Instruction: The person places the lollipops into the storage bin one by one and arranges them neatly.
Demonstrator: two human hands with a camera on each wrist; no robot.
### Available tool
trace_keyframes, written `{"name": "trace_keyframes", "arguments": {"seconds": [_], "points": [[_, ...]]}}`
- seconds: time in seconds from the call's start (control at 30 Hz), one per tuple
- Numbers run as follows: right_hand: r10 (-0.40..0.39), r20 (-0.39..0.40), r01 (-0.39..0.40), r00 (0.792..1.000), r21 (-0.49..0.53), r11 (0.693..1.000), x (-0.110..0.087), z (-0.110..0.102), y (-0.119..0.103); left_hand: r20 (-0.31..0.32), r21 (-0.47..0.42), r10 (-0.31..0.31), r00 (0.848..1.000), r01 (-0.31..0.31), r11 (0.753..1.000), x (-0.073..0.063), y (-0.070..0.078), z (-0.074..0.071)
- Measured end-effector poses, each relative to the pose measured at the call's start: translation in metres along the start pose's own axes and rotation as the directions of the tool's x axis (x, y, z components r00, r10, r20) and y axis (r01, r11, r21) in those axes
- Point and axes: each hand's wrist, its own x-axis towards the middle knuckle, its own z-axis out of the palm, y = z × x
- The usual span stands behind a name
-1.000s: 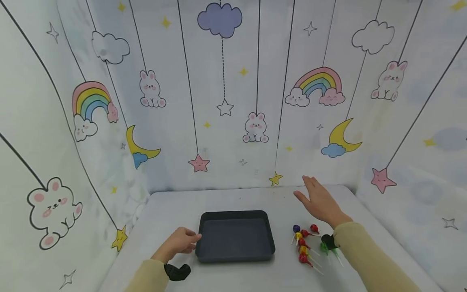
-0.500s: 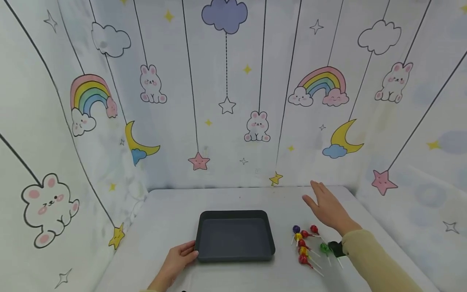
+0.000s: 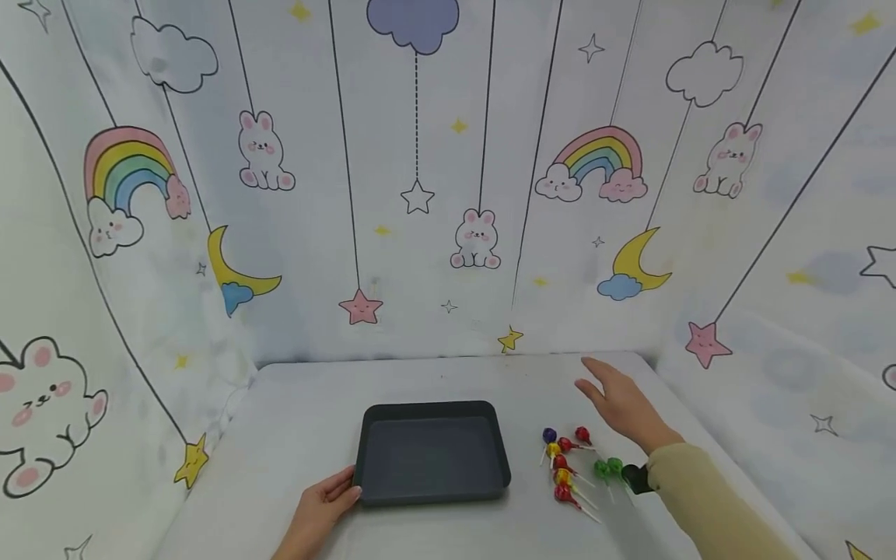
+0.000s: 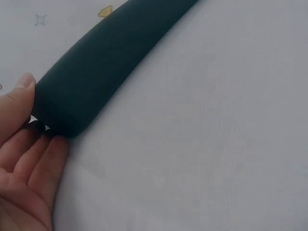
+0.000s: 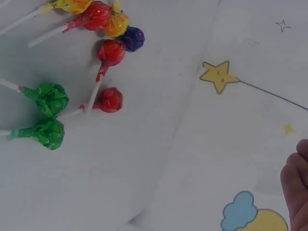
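Observation:
A dark rectangular baking tray (image 3: 432, 498) lies on the white table. My left hand (image 3: 316, 509) grips its near left corner. In the left wrist view, the thumb of the left hand (image 4: 29, 168) lies against the upper rim of the baking tray (image 4: 96, 67), and the fingers reach its lower edge. To the right of the tray lie several wrapped lollipops (image 3: 562, 463), red, yellow, purple and green. Beyond them, my right hand (image 3: 623, 400) is raised over the table with fingers extended, holding nothing. Only part of the right hand (image 5: 297, 185) shows in the right wrist view.
The white table (image 3: 301, 412) ends at a fabric backdrop (image 3: 413, 327) printed with bunnies, stars and rainbows, which also closes in both sides. Two green lollipops (image 5: 50, 115) lie apart from the others, close to the right wrist's black strap (image 3: 637, 478).
My left hand has slid toward me along the tray's left side to its near corner and now grips it. The right hand has drawn slightly right. The head view has shifted.

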Motion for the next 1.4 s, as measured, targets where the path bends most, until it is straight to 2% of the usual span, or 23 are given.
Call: {"name": "trace_keyframes", "arguments": {"seconds": [0.17, 0.4, 0.5, 0.63, 0.8, 1.0, 1.27, 1.4], "points": [[0.005, 0.022, -0.006, 1.000, 0.026, 1.000, 0.007, 0.021, 0.006, -0.031, -0.012, -0.016, 0.999, 0.015, 1.000, -0.002, -0.002, -0.011], [0.050, 0.095, -0.055, 0.994, 0.050, 0.997, 0.008, 0.056, 0.029, -0.041, 0.007, -0.038, 0.998, 0.038, 0.999, -0.008, -0.001, -0.021], [0.076, 0.133, -0.085, 0.988, 0.061, 0.994, 0.010, 0.070, 0.037, -0.052, 0.001, -0.045, 0.998, 0.045, 0.999, -0.011, -0.001, -0.023], [0.131, 0.190, -0.145, 0.973, 0.061, 0.987, 0.013, 0.086, 0.048, -0.072, -0.008, -0.085, 0.994, 0.084, 0.996, -0.013, 0.001, -0.023], [0.171, 0.225, -0.179, 0.959, 0.018, 0.984, 0.014, 0.093, 0.061, -0.084, -0.018, -0.134, 0.987, 0.133, 0.991, -0.013, 0.005, -0.016], [0.215, 0.243, -0.214, 0.946, -0.032, 0.976, 0.013, 0.096, 0.079, -0.026, -0.045, -0.136, 0.990, 0.134, 0.990, -0.007, 0.009, -0.003], [0.198, 0.221, -0.183, 0.955, -0.086, 0.979, 0.013, 0.102, 0.085, 0.008, -0.108, -0.160, 0.987, 0.160, 0.981, -0.002, 0.005, -0.003], [0.228, 0.221, -0.213, 0.948, -0.088, 0.973, 0.013, 0.105, 0.089, 0.027, -0.163, -0.174, 0.984, 0.176, 0.971, 0.002, 0.004, -0.004]]}}
